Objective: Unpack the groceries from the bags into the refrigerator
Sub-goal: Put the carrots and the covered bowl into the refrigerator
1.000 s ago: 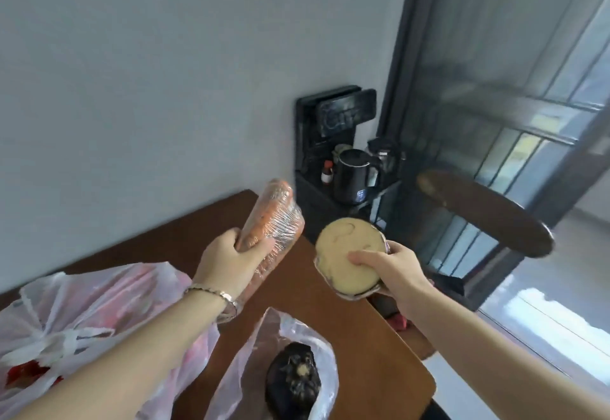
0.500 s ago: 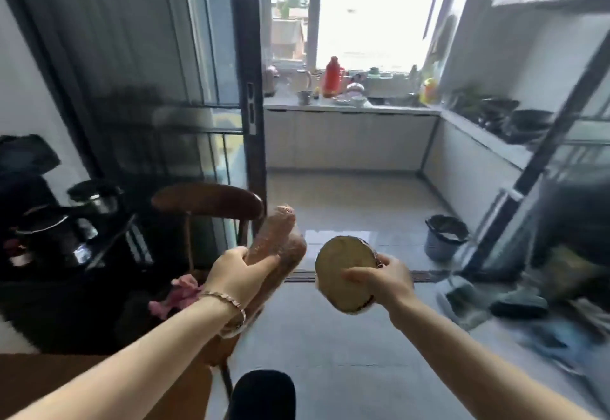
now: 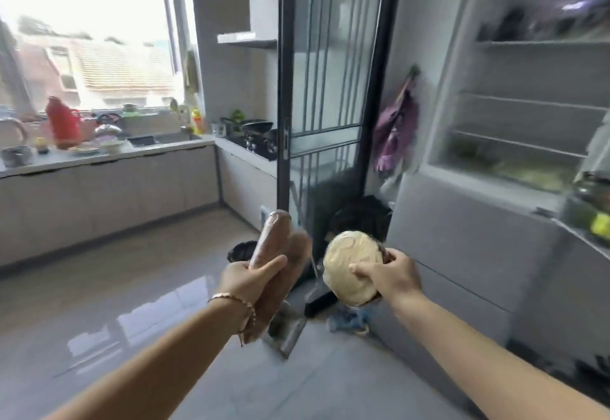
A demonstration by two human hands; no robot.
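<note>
Orange-brown carrots [image 3: 276, 244] stand upright in the left hand [image 3: 247, 279], whose fingers curl round them. A pale, round cut vegetable [image 3: 350, 263] is gripped at its edge by the right hand [image 3: 394, 279]. Both lie left of the open refrigerator [image 3: 462, 221], the vegetable nearer its lower front.

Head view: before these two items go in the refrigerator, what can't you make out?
All in the head view:
- Refrigerator shelves: contents smeared by motion blur; right side cut by the frame edge.
- Wrapped bundle: middle covered by the left hand; contents blurred.
- Round pale item: back hidden by the right hand; what it is, unclear.
</note>
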